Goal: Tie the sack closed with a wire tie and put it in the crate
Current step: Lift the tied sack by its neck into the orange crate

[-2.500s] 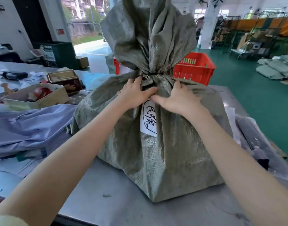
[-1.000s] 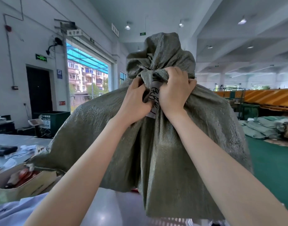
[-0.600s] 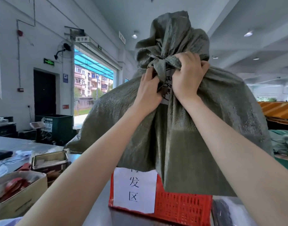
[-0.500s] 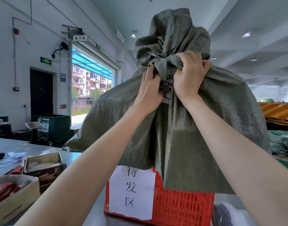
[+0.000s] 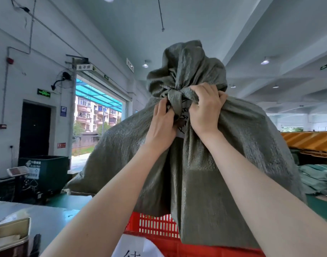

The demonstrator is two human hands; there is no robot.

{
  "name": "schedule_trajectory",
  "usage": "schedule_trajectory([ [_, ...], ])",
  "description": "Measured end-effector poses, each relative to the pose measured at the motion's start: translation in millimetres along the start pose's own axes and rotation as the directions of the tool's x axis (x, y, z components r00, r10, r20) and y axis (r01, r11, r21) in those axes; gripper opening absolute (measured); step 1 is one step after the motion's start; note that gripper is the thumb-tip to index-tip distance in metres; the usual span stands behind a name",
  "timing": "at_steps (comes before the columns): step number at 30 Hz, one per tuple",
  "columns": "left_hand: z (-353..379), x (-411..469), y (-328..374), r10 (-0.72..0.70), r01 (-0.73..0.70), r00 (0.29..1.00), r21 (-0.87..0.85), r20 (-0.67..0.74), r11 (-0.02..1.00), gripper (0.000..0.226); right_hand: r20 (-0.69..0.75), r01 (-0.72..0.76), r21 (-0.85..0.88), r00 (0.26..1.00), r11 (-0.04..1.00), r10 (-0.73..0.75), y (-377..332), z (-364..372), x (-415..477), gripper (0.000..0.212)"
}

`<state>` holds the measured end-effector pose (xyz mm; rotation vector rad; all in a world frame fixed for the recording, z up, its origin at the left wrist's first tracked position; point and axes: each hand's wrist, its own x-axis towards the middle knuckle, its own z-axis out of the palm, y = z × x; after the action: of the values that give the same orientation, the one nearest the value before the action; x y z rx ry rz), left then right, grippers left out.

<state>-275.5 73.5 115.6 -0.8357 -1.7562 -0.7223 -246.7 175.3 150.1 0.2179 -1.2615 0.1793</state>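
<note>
Grey-green woven plastic fills most of the view: the sack (image 5: 211,164) hangs in the air, held up by its gathered neck, with its lower edge at or just past the near rim of the red crate (image 5: 159,228). The left hand (image 5: 161,127) is closed on the bunched fabric just under the cinched neck, and the right hand (image 5: 205,108) is clenched on the same bunch from the other side, a white label (image 5: 183,117) with black writing showing between them. The neck looks pinched tight, so tying seems done, though the wire tie itself cannot be made out among the folds. The step in hand appears to be the carry into the crate. The next move likely calls for bringing the bulk squarely over the opening and lowering it with both grips kept firm, since the sack is wider than what shows of the crate and could catch on the rim or tip outward. A paper sign (image 5: 135,247) hangs on the crate's near wall, and a metal table (image 5: 47,216) lies to the left.
</note>
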Motion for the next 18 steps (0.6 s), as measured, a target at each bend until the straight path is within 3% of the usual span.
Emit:
schedule_trajectory([
  [5, 33, -7, -16, -0.016, 0.016, 1.0, -0.001, -0.02, 1.0, 0.043, 0.055, -0.019, 0.026, 0.998, 0.999, 0.017, 19, 16, -21, 0.047],
  [9, 65, -34, -33, -0.069, 0.068, 0.995, 0.01, 0.069, 0.998, 0.044, 0.167, -0.038, 0.018, 0.985, 0.999, 0.034, 34, 23, -62, 0.045],
  [18, 101, -73, -50, -0.086, 0.088, 0.97, 0.002, 0.228, 0.996, 0.046, 0.398, -0.266, -0.06, 0.877, 0.962, 0.267, 59, 24, -122, 0.045],
])
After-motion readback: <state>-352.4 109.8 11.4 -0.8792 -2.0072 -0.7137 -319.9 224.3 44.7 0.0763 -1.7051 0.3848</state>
